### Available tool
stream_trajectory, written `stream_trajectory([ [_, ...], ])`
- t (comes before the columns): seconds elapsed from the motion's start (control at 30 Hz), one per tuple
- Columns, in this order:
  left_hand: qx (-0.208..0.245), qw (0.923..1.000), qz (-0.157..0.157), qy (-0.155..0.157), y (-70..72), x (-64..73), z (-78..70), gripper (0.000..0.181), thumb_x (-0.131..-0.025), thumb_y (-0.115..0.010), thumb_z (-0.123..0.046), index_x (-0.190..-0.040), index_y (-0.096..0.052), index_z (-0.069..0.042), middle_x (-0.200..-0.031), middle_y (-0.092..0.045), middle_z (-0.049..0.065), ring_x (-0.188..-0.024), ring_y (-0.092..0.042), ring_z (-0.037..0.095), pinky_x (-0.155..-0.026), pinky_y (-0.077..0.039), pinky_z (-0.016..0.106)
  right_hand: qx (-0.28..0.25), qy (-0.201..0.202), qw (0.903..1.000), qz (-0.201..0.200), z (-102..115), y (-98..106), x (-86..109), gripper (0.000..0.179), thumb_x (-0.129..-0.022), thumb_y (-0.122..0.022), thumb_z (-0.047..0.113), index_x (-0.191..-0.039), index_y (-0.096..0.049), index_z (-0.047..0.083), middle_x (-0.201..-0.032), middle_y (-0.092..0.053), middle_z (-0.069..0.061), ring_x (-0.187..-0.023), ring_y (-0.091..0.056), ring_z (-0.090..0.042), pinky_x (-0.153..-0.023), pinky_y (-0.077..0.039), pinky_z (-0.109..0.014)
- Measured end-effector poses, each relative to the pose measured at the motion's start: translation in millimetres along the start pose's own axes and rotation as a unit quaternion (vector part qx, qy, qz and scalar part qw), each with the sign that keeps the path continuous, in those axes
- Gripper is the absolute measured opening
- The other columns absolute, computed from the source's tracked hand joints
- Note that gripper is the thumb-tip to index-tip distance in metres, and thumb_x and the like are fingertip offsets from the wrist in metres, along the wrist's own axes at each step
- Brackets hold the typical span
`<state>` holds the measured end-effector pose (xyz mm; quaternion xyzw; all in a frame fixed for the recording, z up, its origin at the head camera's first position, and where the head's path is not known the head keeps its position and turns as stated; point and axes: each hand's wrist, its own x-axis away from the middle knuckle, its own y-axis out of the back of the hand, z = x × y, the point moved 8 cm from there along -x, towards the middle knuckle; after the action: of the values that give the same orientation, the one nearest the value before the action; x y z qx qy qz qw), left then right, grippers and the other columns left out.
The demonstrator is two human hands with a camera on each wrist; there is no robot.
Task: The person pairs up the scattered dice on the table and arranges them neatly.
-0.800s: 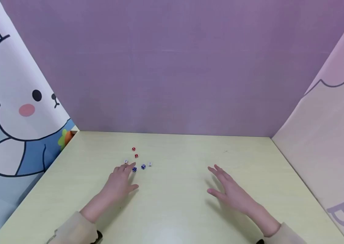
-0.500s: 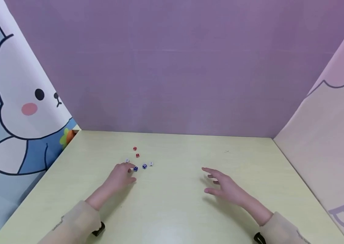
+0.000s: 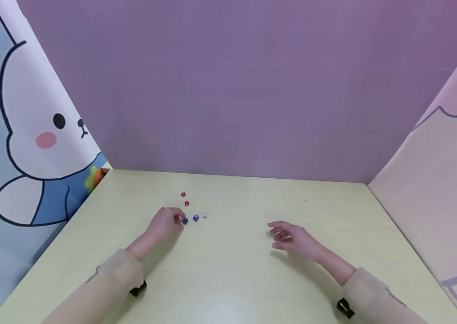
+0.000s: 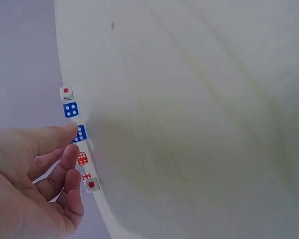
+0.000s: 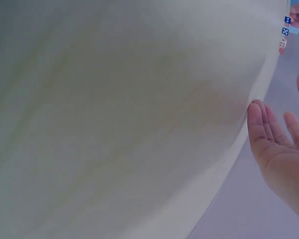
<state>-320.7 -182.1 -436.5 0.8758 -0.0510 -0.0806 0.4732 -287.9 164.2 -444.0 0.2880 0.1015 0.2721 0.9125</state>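
Just past the left hand [image 3: 165,223] lie two red dice [image 3: 186,204], with a blue die [image 3: 196,218] and a white die [image 3: 205,215] to its right. Its thumb and pointing finger curl round another blue die [image 3: 185,221] at their tips. Well off to the right, the right hand [image 3: 296,240] holds nothing, fingers bent, thumb apart.

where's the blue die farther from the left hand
In the head view, that die sits left of centre, between the other blue die and a white die.
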Motion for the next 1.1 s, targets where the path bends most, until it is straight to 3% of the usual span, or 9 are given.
stream_trajectory([
  [0.23,0.005,0.9999,0.011,0.001,-0.6,-3.6,-1.3,0.017,-0.073,-0.074,0.001,-0.088,-0.07,-0.007,-0.079,-0.064,0.001,-0.074,-0.056,0.014,-0.073,-0.049,0.032,0.0,0.007,1.0,0.003,-0.8,1.0,1.0,0.055,-0.086,-0.069,0.017,-0.133,-0.047,-0.002,-0.119,-0.059,-0.021,-0.105,-0.059,-0.034,-0.085,-0.051,-0.027],
  [0.43,0.023,0.999,0.035,-0.017,-9.4,-3.3,-8.0,0.015,-0.072,-0.077,-0.002,-0.083,-0.07,-0.009,-0.078,-0.064,-0.001,-0.074,-0.057,0.012,-0.071,-0.049,0.028,0.012,0.022,0.9997,-0.004,2.3,1.3,4.7,0.051,-0.086,-0.069,0.015,-0.13,-0.049,-0.004,-0.116,-0.06,-0.02,-0.102,-0.06,-0.033,-0.084,-0.052,-0.028],
  [0.97,0.047,0.9938,0.089,-0.046,-39.3,11.3,-49.9,0.016,-0.071,-0.08,-0.008,-0.079,-0.068,-0.013,-0.075,-0.061,-0.007,-0.072,-0.053,0.009,-0.07,-0.047,0.026,0.064,0.01,0.9969,-0.045,-10.3,11.3,-1.4,0.039,-0.079,-0.074,0.004,-0.115,-0.062,-0.001,-0.1,-0.067,-0.012,-0.085,-0.063,-0.016,-0.075,-0.053,-0.024],
  [1.1,0.05,0.9917,0.096,-0.069,-48.0,11.5,-62.8,0.016,-0.071,-0.08,-0.009,-0.078,-0.068,-0.014,-0.074,-0.061,-0.008,-0.073,-0.053,0.009,-0.071,-0.046,0.027,0.074,0.003,0.9959,-0.052,-15.8,13.6,-4.2,0.036,-0.077,-0.075,0.004,-0.111,-0.065,0.001,-0.096,-0.068,-0.008,-0.083,-0.062,-0.014,-0.073,-0.053,-0.022],
])
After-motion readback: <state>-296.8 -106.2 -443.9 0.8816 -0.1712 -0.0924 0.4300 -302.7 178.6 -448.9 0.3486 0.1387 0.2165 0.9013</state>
